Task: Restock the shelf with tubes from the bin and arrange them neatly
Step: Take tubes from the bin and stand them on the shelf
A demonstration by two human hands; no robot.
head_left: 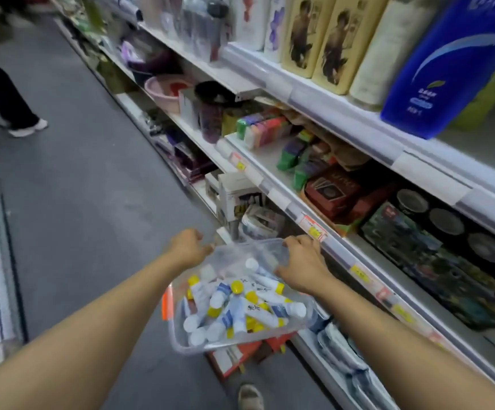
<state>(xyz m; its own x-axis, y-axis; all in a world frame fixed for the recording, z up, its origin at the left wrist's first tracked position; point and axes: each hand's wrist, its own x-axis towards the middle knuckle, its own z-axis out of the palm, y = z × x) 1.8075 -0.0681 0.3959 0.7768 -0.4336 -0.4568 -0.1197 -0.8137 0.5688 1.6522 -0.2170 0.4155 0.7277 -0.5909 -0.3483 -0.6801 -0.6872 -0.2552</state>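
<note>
The clear plastic bin [181,341] carries an orange tag on its left wall and holds white squeeze tubes [234,306] with blue bands, some capped yellow, some white. On the white metal shelf [276,184] lie a stack of pastel sponges [265,128] in green, pink, orange and yellow, green packets [292,155] and a dark red box [338,190] with a patterned lid. Red and yellow price labels [314,229] mark the shelf edge. Above stand a deep blue bottle [453,63] with a white swoosh and cream bottles [323,37] printed with brown figures. The floor [77,187] is plain grey
</note>
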